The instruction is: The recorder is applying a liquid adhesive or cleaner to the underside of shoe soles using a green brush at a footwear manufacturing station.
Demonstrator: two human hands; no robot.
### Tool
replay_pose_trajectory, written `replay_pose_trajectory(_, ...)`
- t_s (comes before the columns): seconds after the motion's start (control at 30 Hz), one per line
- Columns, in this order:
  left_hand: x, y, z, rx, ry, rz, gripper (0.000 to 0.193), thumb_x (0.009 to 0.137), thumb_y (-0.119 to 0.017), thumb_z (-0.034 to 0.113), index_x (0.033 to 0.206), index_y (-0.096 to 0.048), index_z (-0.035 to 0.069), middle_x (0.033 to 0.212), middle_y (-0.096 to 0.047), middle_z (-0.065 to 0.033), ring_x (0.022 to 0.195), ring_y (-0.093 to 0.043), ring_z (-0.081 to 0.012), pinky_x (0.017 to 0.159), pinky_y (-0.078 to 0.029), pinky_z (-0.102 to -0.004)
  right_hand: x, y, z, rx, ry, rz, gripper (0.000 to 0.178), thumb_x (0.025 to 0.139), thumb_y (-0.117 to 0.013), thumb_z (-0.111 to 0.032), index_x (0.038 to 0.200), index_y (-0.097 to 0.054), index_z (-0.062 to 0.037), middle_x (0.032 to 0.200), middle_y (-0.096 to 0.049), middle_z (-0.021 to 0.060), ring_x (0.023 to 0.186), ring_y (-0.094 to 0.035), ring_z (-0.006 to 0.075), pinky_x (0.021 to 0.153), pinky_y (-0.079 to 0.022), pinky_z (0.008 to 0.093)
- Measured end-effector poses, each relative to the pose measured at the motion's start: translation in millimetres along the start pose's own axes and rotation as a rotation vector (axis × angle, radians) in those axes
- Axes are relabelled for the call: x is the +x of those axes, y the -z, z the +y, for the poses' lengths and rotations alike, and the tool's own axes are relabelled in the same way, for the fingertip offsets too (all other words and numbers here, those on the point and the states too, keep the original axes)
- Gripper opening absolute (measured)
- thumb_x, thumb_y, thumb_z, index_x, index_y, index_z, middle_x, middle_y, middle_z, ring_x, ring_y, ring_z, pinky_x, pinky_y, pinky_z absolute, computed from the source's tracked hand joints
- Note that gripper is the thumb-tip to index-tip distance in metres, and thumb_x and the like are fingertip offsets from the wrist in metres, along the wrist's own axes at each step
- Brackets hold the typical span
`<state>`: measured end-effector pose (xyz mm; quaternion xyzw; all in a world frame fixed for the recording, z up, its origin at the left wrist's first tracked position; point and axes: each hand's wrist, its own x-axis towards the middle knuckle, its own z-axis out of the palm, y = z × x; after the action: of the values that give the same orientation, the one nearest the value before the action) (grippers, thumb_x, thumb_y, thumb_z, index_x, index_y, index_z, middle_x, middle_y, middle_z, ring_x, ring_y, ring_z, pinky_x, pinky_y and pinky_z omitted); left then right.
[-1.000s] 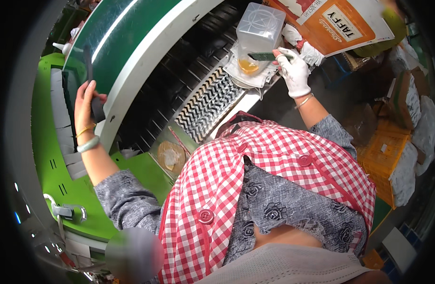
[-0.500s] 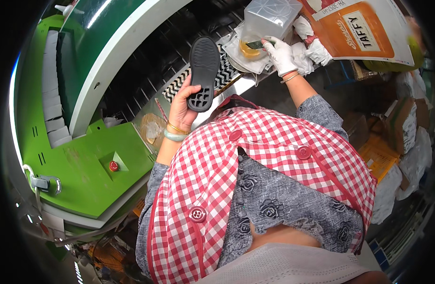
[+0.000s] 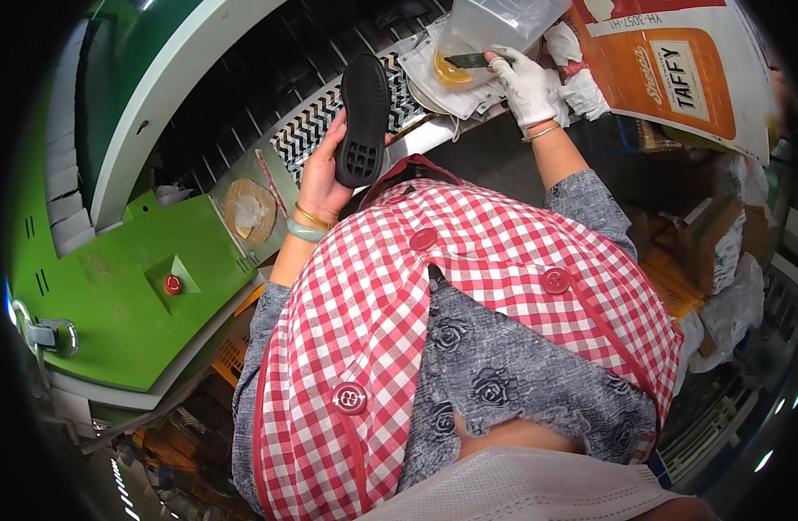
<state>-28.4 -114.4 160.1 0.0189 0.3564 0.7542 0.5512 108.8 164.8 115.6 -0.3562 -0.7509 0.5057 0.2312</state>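
Up front, left hand (image 3: 322,178) fingers clamp a black sole (image 3: 362,117); gloved right hand (image 3: 525,82) pinches a brush (image 3: 468,60).

Green machine (image 3: 112,321) with red button (image 3: 172,284)

My apron (image 3: 468,286) hides my lap and the floor under me. The tub (image 3: 503,17) is cut off by the top edge. My glove (image 3: 525,82) covers the brush (image 3: 468,60) handle. The sole (image 3: 362,117) hides my left fingertips.
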Motion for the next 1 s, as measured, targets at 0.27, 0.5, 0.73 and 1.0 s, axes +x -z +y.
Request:
replay_pose_trajectory(0.27,4,22,-6,-0.033,-0.028,-0.001,0.043,0.093,-0.037,0.02,0.133,-0.032,0.005,0.12,-0.05,-0.0195,0.105,-0.055,-0.0331,0.093,-0.044,-0.0378,-12,-4,-12,0.24,-0.133,-0.069,0.029,0.086,-0.058,-0.018,0.108,-0.057,0.0015,0.089,-0.064,0.0043,0.071,-0.057,0.0066,0.058,-0.041,0.0173)
replay_pose_trajectory(0.5,-2,5,0,-0.105,-0.058,-0.006,0.051,0.094,-0.033,0.042,0.132,-0.035,0.008,0.12,-0.051,-0.0153,0.103,-0.055,-0.032,0.086,-0.047,-0.0386,-34,-15,-38,0.801,-0.144,-0.016,0.024,0.088,-0.055,-0.019,0.097,-0.056,0.0038,0.089,-0.062,0.0109,0.063,-0.06,0.0121,0.046,-0.04,0.0173)
replay_pose_trajectory(0.73,-5,-25,14,-0.139,-0.099,-0.172,0.062,0.091,-0.021,0.056,0.135,-0.031,0.013,0.124,-0.047,-0.0158,0.106,-0.053,-0.0342,0.078,-0.049,-0.0393,-70,-30,-150,0.735,0.08,-0.113,0.022,0.089,-0.055,-0.019,0.099,-0.058,0.0012,0.091,-0.062,0.0088,0.065,-0.061,0.0116,0.049,-0.044,0.0164)
replay_pose_trajectory(1.0,-11,-42,12,-0.187,-0.09,-0.297,0.066,0.089,-0.019,0.06,0.138,-0.027,0.017,0.126,-0.046,-0.0172,0.107,-0.052,-0.0372,0.08,-0.05,-0.0396,-74,-33,-156,0.733,0.054,-0.112,0.018,0.088,-0.054,-0.014,0.098,-0.059,0.0005,0.086,-0.063,0.0067,0.061,-0.06,0.009,0.049,-0.044,0.0154)
